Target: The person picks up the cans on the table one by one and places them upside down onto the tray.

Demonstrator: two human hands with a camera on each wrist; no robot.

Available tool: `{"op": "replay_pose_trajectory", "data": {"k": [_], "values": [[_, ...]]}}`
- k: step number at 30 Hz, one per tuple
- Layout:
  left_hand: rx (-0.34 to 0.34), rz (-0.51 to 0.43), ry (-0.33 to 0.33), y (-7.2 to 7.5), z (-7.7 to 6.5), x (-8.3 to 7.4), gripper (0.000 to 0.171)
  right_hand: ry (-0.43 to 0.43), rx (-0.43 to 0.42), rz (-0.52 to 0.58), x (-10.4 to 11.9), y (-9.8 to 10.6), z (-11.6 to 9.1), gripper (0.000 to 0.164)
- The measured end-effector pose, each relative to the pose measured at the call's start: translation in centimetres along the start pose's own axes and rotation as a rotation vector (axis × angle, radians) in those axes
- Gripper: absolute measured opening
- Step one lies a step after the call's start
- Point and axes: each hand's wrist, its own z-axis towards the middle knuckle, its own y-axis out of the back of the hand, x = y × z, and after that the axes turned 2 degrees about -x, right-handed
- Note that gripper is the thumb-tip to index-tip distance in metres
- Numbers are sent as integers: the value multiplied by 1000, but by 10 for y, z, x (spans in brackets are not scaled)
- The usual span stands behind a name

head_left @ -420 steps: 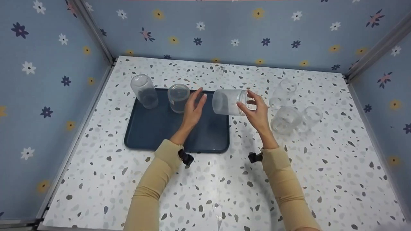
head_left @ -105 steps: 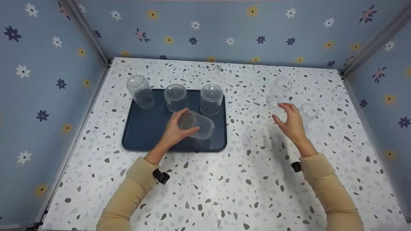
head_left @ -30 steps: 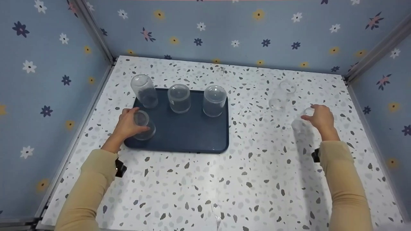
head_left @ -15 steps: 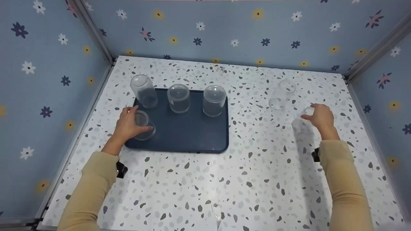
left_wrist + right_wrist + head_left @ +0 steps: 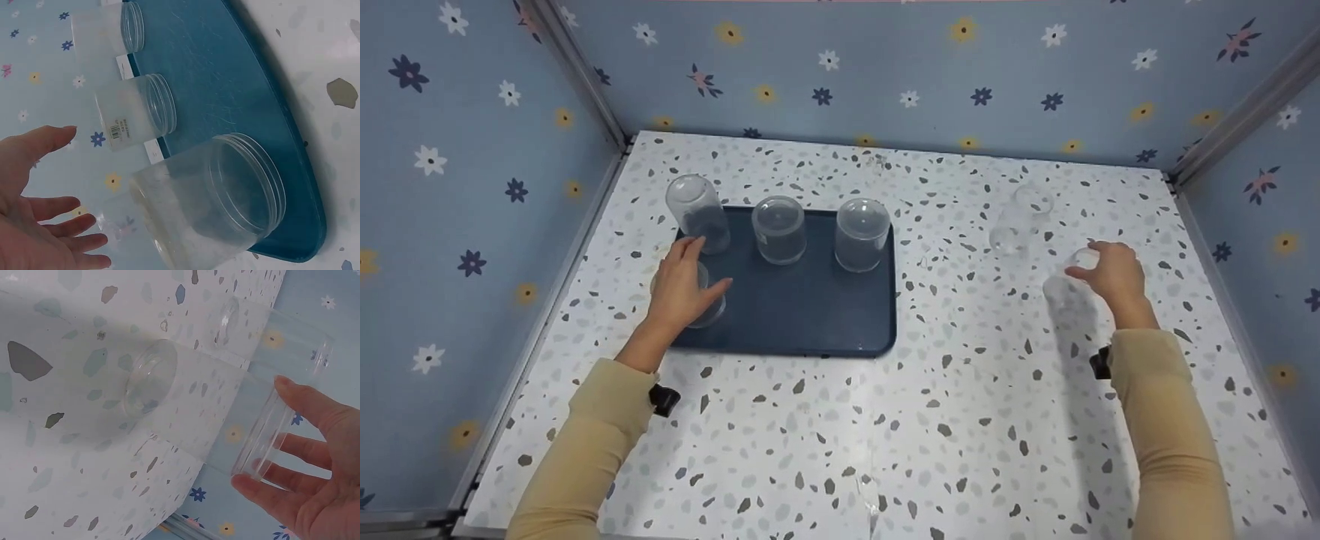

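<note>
Over the front left corner of the dark blue tray, my left hand is spread and apart from the clear plastic jar. That jar stands mouth down on the tray; in the head view the hand partly covers it. Three more upturned clear jars line the tray's back: a tall one, a middle one and a right one. To the right, my right hand holds the top rim of a thin clear jar between thumb and fingers. That jar is upright on the table.
Another thin clear jar stands on the speckled table behind the right hand's jar. Flowered blue panels wall the table at the back and both sides.
My left hand has let go of the front left jar and moved slightly up and right. Earlier, it carried that jar over the tray. My right hand has stayed at its jar.
</note>
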Motion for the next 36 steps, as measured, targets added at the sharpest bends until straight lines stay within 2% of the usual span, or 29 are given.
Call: {"op": "replay_pose_trajectory", "data": {"k": [6, 9, 15, 22, 27, 36], "values": [[-22, -39, -25, 0, -1, -9, 67, 14, -31, 37, 3, 1, -6, 61], [-22, -53, -30, -2, -1, -15, 67, 48, -82, 68, 4, 2, -9, 60], [-19, -149, -67, -6, -1, -31, 67, 97, -163, 129, 15, 1, -16, 61], [-5, -192, -94, -12, -3, -48, 65, 169, -279, 228, 33, -5, -25, 57], [-16, -235, -124, -19, -4, -53, 60, 224, -351, 313, 45, -9, -30, 54], [-5, -285, -142, -35, -5, -58, 57, 294, -416, 428, 65, -18, -39, 50]]}}
